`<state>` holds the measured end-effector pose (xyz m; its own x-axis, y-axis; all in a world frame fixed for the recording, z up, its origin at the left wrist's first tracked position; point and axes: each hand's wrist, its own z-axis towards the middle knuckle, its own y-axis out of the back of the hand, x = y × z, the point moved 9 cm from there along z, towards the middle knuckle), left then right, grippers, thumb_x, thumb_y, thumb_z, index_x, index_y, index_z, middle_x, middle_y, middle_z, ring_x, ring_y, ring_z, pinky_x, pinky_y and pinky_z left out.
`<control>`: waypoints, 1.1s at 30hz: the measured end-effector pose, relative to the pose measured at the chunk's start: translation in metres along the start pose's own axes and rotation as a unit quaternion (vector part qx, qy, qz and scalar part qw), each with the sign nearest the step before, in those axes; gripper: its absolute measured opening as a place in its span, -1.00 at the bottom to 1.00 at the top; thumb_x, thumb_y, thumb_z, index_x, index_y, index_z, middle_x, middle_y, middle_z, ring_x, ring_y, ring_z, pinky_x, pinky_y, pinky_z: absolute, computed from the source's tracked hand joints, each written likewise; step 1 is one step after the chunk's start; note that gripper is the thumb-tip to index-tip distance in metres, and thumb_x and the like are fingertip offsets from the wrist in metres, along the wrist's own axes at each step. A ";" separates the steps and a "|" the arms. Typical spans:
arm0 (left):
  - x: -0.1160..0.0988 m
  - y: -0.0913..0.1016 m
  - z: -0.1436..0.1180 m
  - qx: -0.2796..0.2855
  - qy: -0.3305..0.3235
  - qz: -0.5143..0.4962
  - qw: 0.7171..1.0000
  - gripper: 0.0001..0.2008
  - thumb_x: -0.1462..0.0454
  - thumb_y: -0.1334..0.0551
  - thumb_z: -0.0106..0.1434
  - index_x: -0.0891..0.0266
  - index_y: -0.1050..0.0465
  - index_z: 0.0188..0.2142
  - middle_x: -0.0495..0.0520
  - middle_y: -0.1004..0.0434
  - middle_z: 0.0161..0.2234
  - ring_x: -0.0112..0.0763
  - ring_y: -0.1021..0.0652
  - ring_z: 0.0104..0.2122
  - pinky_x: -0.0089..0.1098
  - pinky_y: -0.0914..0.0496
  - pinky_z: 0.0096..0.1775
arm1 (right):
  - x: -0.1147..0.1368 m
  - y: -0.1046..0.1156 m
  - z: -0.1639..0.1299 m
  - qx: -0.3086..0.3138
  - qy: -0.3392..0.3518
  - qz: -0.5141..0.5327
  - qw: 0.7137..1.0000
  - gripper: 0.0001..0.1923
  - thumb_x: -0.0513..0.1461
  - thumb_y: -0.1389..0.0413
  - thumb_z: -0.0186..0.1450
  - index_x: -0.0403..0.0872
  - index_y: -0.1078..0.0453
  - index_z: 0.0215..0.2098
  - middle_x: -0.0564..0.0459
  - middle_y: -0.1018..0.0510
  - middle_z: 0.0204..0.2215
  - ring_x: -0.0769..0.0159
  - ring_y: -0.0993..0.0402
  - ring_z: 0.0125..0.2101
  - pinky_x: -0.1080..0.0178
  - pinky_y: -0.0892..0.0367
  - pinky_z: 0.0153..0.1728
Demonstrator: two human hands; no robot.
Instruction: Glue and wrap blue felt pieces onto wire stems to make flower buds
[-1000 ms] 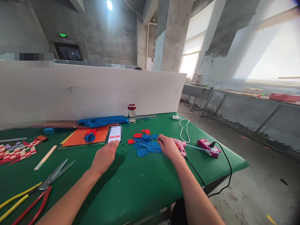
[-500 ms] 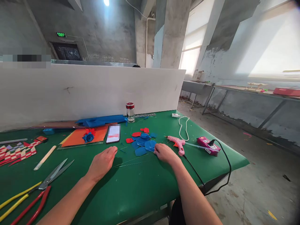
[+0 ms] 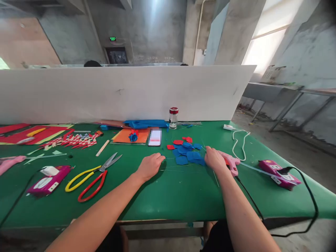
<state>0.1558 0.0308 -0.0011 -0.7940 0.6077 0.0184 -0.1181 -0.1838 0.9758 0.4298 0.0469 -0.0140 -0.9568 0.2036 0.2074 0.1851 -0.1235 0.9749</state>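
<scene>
My left hand lies palm down on the green table, fingers loosely apart, holding nothing; its fingertips are near some thin wires. My right hand is curled at the edge of a pile of blue and red felt pieces, and a thin wire sticks out from under it toward me. A pink glue gun lies just to the right of that hand, touching it or nearly so.
Scissors with yellow and red handles, a phone, a red-lidded jar, an orange sheet with a felt flower, woven strips, pink power strips with cables. A white partition stands behind.
My head has turned left, showing more of the table's left side. My left hand pulled back from the phone. My right hand drew back from the felt pile toward the glue gun.
</scene>
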 end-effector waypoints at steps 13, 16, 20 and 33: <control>-0.021 0.012 0.140 0.027 -0.057 -0.074 0.995 -0.69 0.24 0.08 0.44 0.13 -0.44 -0.11 0.06 -0.55 -0.13 -0.26 -0.49 -0.07 -0.30 -0.35 -0.08 | 0.008 0.003 0.005 0.025 0.065 0.002 0.998 -0.78 -0.24 -0.11 0.37 -0.09 -0.44 -0.03 -0.08 -0.51 -0.07 0.20 -0.48 -0.09 0.18 -0.36 -0.06; -0.046 -0.016 0.185 0.056 -0.059 -0.095 0.992 -0.70 0.21 0.05 0.45 0.09 -0.45 -0.09 0.06 -0.52 -0.05 -0.22 -0.47 0.00 -0.21 -0.38 -0.03 | 0.006 -0.003 0.012 0.040 0.065 -0.003 0.997 -0.69 -0.13 -0.11 0.39 -0.09 -0.37 0.04 -0.07 -0.46 0.01 0.19 -0.46 -0.09 0.07 -0.43 -0.08; -0.066 -0.050 0.207 0.090 -0.049 -0.112 0.988 -0.66 0.13 -0.19 0.35 0.25 -0.39 0.04 0.17 -0.42 0.06 -0.15 -0.46 0.03 -0.01 -0.39 0.03 | 0.003 -0.011 0.016 0.047 0.063 -0.009 0.997 -0.70 -0.13 -0.11 0.39 -0.11 -0.39 0.02 -0.07 -0.47 -0.01 0.18 -0.47 -0.09 0.07 -0.43 -0.07; -0.052 -0.035 0.117 0.092 -0.111 -0.114 0.983 -0.62 0.31 0.11 0.42 0.03 -0.38 0.06 0.04 -0.35 0.22 -0.12 -0.21 0.29 0.11 -0.18 0.18 | 0.008 -0.001 0.005 0.025 0.058 -0.007 0.998 -0.76 -0.38 -0.12 0.26 -0.16 -0.53 -0.13 -0.17 -0.59 -0.15 0.11 -0.51 -0.09 0.19 -0.29 -0.05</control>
<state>0.2713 0.0963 -0.0112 -0.6077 0.7737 -0.1790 -0.1518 0.1081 0.9825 0.4229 0.0535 -0.0124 -0.9783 0.0910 0.1860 0.1798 -0.0717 0.9811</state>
